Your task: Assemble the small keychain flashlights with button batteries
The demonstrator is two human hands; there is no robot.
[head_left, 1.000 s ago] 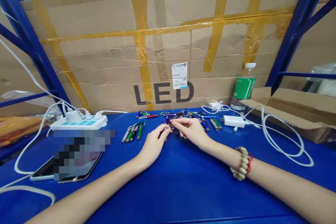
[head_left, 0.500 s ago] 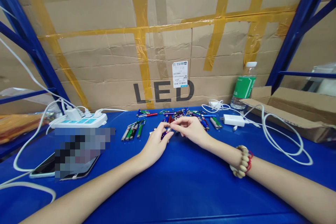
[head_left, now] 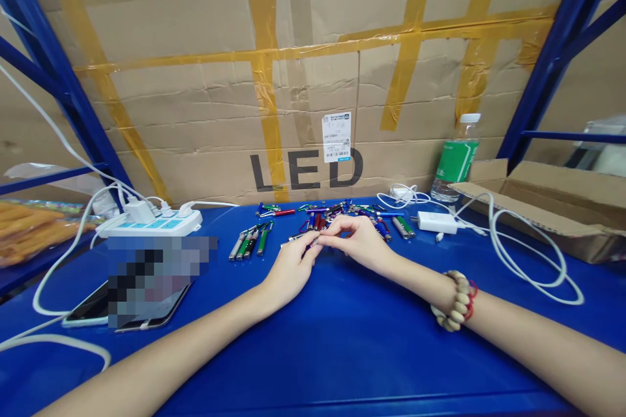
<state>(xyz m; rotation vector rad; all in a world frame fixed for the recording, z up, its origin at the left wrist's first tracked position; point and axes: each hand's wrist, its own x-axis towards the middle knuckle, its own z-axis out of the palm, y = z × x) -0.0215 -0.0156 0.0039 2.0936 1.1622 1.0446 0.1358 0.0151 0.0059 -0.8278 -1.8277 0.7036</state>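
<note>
Over the table's middle, my left hand is closed around a small purple keychain flashlight, mostly hidden by the fingers. My right hand meets it there, with thumb and index finger pinched at the flashlight's end; any smaller part between those fingertips is hidden. Just behind both hands lies a loose pile of coloured keychain flashlights, several with carabiner clips. To the left, several more lie side by side in a row, among them a green flashlight. A grey flashlight rests right of the pile.
A white power strip with plugs and a partly blurred tablet occupy the left. On the right are a white charger, looped cable, water bottle and open carton. Behind stands a large taped cardboard box.
My fingers have closed further over the purple flashlight, so less of it shows. The right fingertips have shifted slightly along its end. The view has moved a little.
</note>
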